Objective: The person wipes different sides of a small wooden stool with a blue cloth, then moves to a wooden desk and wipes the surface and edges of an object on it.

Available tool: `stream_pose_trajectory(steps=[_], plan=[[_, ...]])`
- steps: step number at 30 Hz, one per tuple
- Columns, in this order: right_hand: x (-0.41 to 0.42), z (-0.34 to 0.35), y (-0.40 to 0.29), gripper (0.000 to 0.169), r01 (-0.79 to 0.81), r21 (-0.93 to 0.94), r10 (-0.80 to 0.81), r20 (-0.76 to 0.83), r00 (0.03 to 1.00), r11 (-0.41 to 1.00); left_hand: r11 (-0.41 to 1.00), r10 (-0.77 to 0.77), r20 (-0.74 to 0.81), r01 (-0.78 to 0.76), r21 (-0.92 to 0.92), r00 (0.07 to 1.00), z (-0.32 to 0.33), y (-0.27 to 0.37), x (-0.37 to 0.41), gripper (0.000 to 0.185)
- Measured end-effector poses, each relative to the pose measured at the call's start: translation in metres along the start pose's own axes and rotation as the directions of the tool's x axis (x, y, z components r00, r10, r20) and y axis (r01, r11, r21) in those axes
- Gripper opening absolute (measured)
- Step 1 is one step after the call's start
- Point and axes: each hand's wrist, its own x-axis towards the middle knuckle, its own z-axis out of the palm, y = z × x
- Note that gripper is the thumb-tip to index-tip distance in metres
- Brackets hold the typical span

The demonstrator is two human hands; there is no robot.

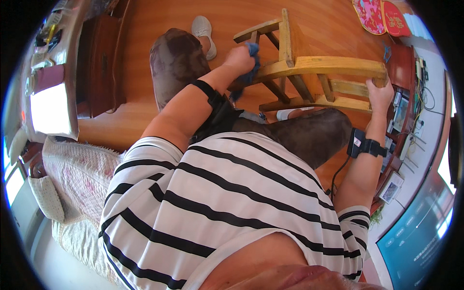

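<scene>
A yellow wooden chair (337,65) is tipped over in front of me, its frame lying across above my right knee. My right hand (381,96) grips the end of one of its long posts at the right. In my left hand (241,59) is a crumpled blue cloth (250,72), held against the wooden frame near the chair's left end. Crossbars (325,87) join the two long posts. My left fingers are partly hidden by the cloth.
Beneath the chair is a wood-toned floor (156,14). A dark wooden cabinet (98,65) stands left, a quilted cover (79,163) lower left. Red decorations (395,20) are at the upper right. Along the right are a wooden cabinet (400,67), cables (429,98) and a screen (409,232).
</scene>
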Motion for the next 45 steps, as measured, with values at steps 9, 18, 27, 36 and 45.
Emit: stream_pose_trajectory(steps=[9, 18, 27, 36, 45], plan=[[-0.009, -0.001, 0.014, 0.038, 0.041, 0.113, -0.038, -0.025, 0.999, 0.993, 0.953, 0.277, -0.072, -0.265, 0.149, 0.958, 0.029, -0.016, 0.023, 0.035], [-0.036, 0.006, 0.051, 0.029, 0.0, 0.266, -0.011, 0.041, 0.999, 0.964, 1.0, 0.016, -0.069, -0.018, -0.025, 0.998, 0.022, -0.049, 0.102, 0.045], [-0.014, 0.003, 0.006, 0.028, -0.035, 0.298, 0.001, 0.116, 0.993, 0.954, 0.982, 0.071, 0.236, -0.11, 0.157, 0.969, 0.042, 0.037, 0.019, 0.023], [0.041, -0.019, -0.051, 0.031, 0.244, 0.191, -0.276, 0.165, 0.947, 0.951, 0.845, 0.128, 0.171, -0.017, -0.534, 0.977, 0.042, 0.018, 0.037, 0.028], [0.057, -0.003, -0.099, 0.047, 0.567, -0.113, -0.529, 0.251, 0.811, 0.816, 0.766, -0.035, 0.34, 0.244, -0.595, 0.94, 0.072, 0.018, 0.034, 0.039]])
